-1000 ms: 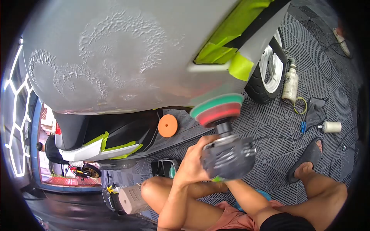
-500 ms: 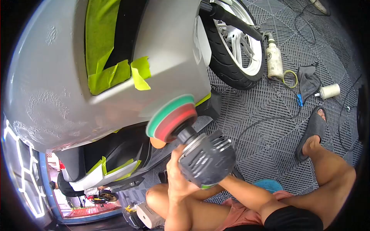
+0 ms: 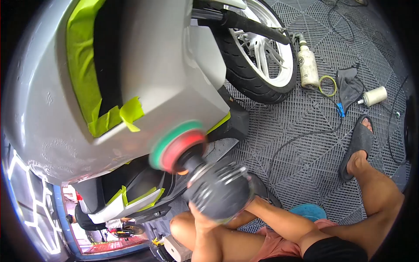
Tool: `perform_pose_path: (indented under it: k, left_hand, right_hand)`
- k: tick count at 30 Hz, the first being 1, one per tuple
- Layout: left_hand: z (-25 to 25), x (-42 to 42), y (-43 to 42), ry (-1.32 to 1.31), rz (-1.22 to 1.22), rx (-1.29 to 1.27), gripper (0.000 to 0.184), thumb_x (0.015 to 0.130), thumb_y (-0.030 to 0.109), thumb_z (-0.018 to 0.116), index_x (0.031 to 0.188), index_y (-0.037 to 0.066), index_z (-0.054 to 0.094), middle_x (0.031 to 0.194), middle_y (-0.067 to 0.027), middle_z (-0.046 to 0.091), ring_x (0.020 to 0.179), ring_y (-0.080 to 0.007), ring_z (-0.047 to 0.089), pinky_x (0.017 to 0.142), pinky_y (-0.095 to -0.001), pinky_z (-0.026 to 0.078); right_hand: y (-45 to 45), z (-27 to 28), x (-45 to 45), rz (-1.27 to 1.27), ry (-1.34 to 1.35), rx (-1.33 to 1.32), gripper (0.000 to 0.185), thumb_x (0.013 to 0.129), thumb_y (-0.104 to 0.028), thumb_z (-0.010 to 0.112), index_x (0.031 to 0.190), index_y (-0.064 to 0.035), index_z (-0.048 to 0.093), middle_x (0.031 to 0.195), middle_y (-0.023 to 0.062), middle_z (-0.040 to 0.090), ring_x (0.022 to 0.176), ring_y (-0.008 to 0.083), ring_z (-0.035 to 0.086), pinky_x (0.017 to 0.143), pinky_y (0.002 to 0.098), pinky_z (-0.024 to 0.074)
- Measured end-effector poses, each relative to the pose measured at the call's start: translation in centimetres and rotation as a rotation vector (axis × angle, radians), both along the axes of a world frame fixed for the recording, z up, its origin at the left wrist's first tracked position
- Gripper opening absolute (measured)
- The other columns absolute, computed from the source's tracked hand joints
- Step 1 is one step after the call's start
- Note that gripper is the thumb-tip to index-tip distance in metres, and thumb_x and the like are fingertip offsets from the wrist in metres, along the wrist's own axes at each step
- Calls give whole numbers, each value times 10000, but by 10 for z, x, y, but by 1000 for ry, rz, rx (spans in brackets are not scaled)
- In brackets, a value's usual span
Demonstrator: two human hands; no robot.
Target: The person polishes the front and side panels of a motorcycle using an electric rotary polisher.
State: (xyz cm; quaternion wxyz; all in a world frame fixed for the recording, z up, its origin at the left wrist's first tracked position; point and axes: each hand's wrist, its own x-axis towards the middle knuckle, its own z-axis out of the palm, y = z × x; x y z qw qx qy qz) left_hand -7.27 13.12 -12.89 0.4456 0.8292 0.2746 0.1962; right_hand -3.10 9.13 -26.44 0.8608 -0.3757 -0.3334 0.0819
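Gripping: left hand (image 3: 203, 217) wrapped around one side of a dark polisher (image 3: 221, 192), fingers partly hidden and softened by blur.
Right side: bare forearm (image 3: 283, 218) stretching from a black sleeve (image 3: 336, 249) to the polisher's far side; right hand hidden behind the tool, so no telling whether clenched on it or merely resting.
Tool position: held out in front of the bent legs, tilted, round end toward the bodywork.
Pad (image 3: 182, 144): layered green and red, smeared by blur, green side facing the gray panel (image 3: 163, 83) near its edge; exact contact too blurred to tell.
Panel surface: glossy, with whitish rippled marks (image 3: 59, 148) toward the left, well apart from the pad.
Masking: lime tape (image 3: 83, 65) bordering a black opening, one loose flap sticking out at the corner nearest the pad.
Beyond the panel: wheel (image 3: 244, 74) with black tyre and white spokes.
Floor: gray grid tiles (image 3: 323, 174), bearing a spray bottle (image 3: 308, 70) near the wheel, then a dark cloth (image 3: 349, 87) and a small pale bottle (image 3: 375, 96) lying close together.
Near the legs: gray sandal (image 3: 358, 153) on one foot, blue basin (image 3: 310, 212) partly hidden behind the right forearm.
Doorway: another person (image 3: 85, 218) in dark clothing, beside a motorbike.
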Motion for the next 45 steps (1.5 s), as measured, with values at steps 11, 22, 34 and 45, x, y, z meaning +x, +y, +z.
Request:
perform_pose_path:
  k: [11,22,34,45]
  left_hand:
    - [12,13,-14,129,37,-10,901,498,246,919,1212,-35,446,1097,-149,626,933,-238,647,835,-337,504]
    - [4,15,-21,18,-137,24,957,523,212,916,1282,-37,389,1139,-160,617,1007,-254,633,887,-359,499]
    - [25,45,-25,-6,-297,306,915,493,249,918,1203,-40,419,1047,-157,622,915,-231,640,817,-319,494]
    - [20,37,-38,-171,26,-240,870,541,185,885,1224,-47,399,1074,-164,608,934,-224,626,841,-330,483]
  right_hand:
    - [8,-10,-19,-23,225,-11,775,590,-478,807,1160,-15,558,1024,129,657,827,280,657,807,364,509]
    - [-3,-12,5,-136,-52,-64,683,632,-383,790,1126,31,566,1049,158,648,848,287,664,808,374,508]
    - [-11,-27,12,-294,-252,-217,623,683,-442,709,1078,21,578,933,129,667,748,310,647,689,367,490]
    - [-26,-14,18,-189,-312,-319,667,673,-469,718,1120,5,576,1032,133,644,846,324,613,758,403,457]
